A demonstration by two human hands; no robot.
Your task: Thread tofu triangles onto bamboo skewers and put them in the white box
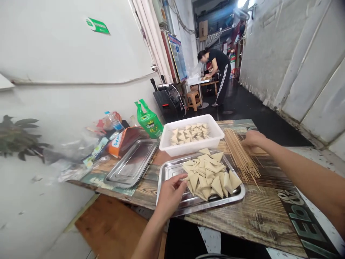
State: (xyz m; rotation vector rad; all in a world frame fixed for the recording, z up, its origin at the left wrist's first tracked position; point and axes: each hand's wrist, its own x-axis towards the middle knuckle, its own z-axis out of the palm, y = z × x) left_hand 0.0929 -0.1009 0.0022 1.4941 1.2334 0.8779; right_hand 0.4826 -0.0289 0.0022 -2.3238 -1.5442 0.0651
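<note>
A steel tray (172, 172) at the table's near edge holds a heap of pale triangular tofu pieces (208, 174). My left hand (169, 194) rests over the tray's left part, fingers curled, fingertips touching the nearest triangle at the heap's left edge. My right hand (252, 138) reaches across to a bundle of thin bamboo skewers (239, 154) lying right of the tray, fingers bent down onto their far ends. Behind the tray stands a white plastic tub (212, 136) with more triangles inside.
An empty steel tray (132, 162) lies to the left, beside snack bags, a bottle and a green bag (149, 120). A wall runs along the left. Down the dark-floored corridor a person (218, 72) bends over a small table near a stool (194, 100).
</note>
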